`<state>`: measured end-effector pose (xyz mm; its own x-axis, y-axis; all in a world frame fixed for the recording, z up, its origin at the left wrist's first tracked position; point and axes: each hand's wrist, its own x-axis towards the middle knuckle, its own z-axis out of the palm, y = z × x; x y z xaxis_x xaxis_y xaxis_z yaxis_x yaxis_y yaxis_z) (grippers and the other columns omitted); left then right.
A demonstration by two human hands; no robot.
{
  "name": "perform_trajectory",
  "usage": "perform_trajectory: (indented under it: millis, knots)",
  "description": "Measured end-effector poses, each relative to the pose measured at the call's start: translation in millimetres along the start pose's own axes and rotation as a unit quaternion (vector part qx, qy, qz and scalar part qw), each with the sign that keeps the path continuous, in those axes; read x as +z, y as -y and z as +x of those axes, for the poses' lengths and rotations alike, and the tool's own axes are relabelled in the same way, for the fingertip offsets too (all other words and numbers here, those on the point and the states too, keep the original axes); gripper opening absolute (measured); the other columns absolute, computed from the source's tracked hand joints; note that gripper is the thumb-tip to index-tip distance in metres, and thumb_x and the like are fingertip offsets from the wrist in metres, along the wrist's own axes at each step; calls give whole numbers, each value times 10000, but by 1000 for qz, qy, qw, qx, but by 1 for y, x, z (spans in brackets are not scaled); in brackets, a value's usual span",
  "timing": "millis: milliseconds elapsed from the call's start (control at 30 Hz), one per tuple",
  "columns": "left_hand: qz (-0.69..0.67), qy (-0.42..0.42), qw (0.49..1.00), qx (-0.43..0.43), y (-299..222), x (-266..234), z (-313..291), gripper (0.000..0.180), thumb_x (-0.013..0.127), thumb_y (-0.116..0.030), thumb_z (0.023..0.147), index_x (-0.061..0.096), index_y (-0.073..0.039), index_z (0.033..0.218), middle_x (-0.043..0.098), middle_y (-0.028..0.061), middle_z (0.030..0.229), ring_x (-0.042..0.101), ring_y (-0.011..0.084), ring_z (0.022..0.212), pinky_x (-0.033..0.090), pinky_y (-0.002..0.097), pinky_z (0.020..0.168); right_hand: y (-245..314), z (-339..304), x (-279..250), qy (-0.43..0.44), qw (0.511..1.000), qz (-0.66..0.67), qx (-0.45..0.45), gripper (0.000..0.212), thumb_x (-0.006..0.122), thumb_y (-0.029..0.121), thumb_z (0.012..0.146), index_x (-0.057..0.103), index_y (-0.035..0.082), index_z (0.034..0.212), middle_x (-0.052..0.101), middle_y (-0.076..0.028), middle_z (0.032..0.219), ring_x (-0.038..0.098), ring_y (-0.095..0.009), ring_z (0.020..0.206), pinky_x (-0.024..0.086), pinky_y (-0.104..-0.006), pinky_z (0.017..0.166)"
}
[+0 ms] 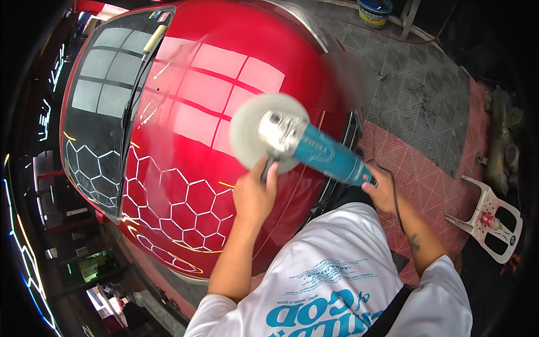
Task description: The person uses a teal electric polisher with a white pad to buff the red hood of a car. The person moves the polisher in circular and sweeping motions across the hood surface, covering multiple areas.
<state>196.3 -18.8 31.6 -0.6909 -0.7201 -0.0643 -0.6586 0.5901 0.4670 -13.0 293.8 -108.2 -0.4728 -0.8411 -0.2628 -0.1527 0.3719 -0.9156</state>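
At the grip, head view: I see my two hands on one teal polishing machine (pixel 323 153), which sits over the red car hood (pixel 185 168).
Left hand: my left hand (pixel 255 194) is wrapped closed around the short side handle, just below the round pad.
Right hand: my right hand (pixel 380 190) is closed on the rear end of the teal body, where the black cord (pixel 394 197) comes out and runs down past my wrist.
Pad: the white polishing pad (pixel 252 126) lies just above my left hand, flat over the paint; I cannot tell if it presses or only touches.
Hood: it spreads left of and above my grip, glossy, with reflections of square lights and hexagon lines.
Step in hand: I judge I am polishing the hood near its front right edge.
Next move: it calls for both hands firm, the pad flat, and the cord clear of the pad.
Away from the grip: to the right, on the grid floor (pixel 415 106), lies a white plastic frame (pixel 491 222); far above is a bucket (pixel 374 11).
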Motion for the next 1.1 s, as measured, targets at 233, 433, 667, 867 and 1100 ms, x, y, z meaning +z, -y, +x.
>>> perform_trajectory:
  millis: [233,433,667,867,1100]
  knots:
    - [69,39,993,82,-64,11,203,456,714,-540,1094,887,-136,1217,837,260,1010,804,486,1011,637,581,896,16,98,-78,-29,988,112,107,720,606,587,1186,549,74,1689,667,-32,799,599,-97,595,495,-284,563]
    - [63,25,996,52,-83,3,189,436,720,-519,1093,885,-138,1225,834,263,1002,803,491,1003,638,575,906,7,101,-97,-31,991,91,97,732,576,615,1186,553,68,1672,666,-46,789,580,-110,550,498,-289,550]
    - [1,3,996,-92,-11,-23,18,451,746,-470,1096,841,-114,1356,817,282,987,796,493,912,638,545,808,14,36,-27,32,998,12,-51,755,712,530,1132,528,82,1711,816,-169,1282,809,-293,1144,621,-413,1055]
    - [-89,-113,974,-177,104,-54,-119,400,781,-249,1102,801,4,1411,864,270,1121,865,251,986,648,392,887,96,25,55,230,966,-116,-22,929,745,594,1064,399,90,1763,793,-335,1293,776,-501,1247,605,-516,1100]
    - [-166,-248,932,-208,224,-89,-205,356,789,-220,1115,829,0,1392,740,-20,866,593,59,729,495,286,663,177,38,162,350,908,-199,-113,1061,622,660,1116,145,48,1840,769,-393,1260,761,-545,1206,583,-575,1083]
